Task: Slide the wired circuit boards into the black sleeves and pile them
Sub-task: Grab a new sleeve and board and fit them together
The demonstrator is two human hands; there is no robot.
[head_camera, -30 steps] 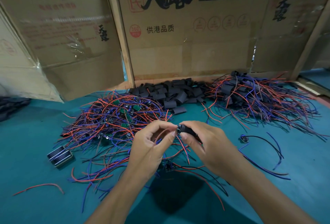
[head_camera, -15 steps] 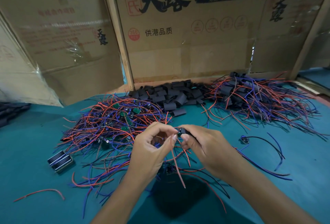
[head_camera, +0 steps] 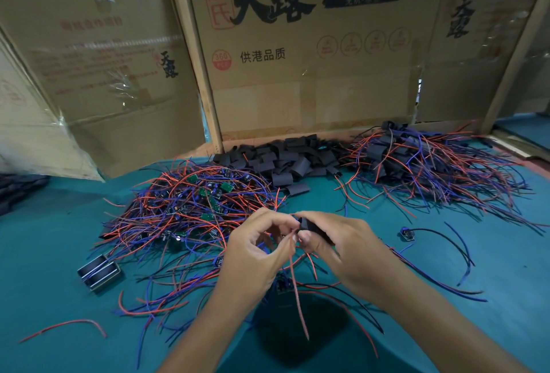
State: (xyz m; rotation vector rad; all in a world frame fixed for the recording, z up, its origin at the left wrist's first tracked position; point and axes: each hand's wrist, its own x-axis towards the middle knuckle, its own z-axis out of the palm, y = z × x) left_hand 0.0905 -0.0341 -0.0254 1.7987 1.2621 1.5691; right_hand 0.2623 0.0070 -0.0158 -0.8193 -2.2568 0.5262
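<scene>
Black sleeve (head_camera: pixel 309 225) between right-hand fingers (head_camera: pixel 306 236)

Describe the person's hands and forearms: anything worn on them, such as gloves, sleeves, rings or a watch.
Both are bare. The left hand and right hand wear no gloves, and no rings show on the visible fingers. Both forearms are uncovered as far as the bottom edge of the picture: no sleeve, watch, strap or bracelet is in view. Nails look short and unpainted.

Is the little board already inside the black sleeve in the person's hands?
Cannot tell. The right hand grips the black sleeve and the left hand pinches a red wire at its mouth; fingers hide any board.
</scene>
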